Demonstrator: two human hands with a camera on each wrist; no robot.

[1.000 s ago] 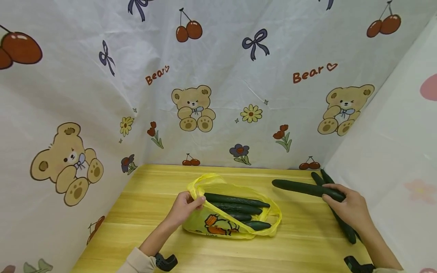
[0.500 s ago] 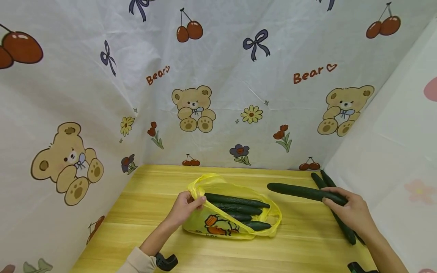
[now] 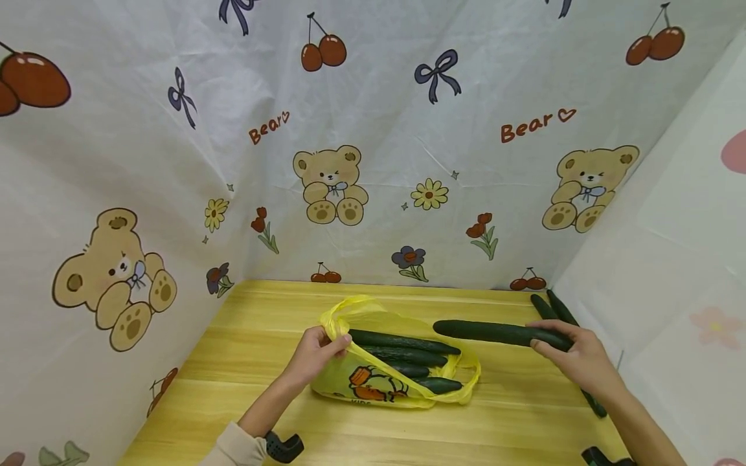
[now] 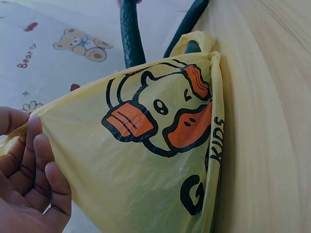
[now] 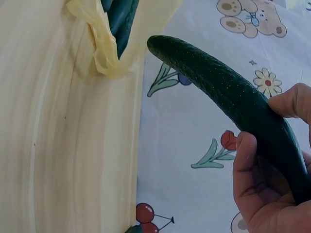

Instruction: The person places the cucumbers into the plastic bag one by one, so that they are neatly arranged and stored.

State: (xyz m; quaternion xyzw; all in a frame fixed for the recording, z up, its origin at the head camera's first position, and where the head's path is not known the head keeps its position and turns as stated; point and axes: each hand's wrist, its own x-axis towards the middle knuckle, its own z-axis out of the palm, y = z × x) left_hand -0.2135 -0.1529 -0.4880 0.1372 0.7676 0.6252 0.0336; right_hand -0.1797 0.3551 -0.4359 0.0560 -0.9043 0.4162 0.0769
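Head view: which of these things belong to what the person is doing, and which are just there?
Part of the work:
held cucumber, in the right hand
yellow bag, its edge pinched by the left hand
bagged cucumbers
loose cucumbers at the right, probably

Just there:
wood-patterned table
bear-print sheet behind
black wrist devices, apparently only worn

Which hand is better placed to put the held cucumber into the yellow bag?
Probably the right hand: it grips the cucumber, tip toward the yellow bag; the left hand pinches the bag.
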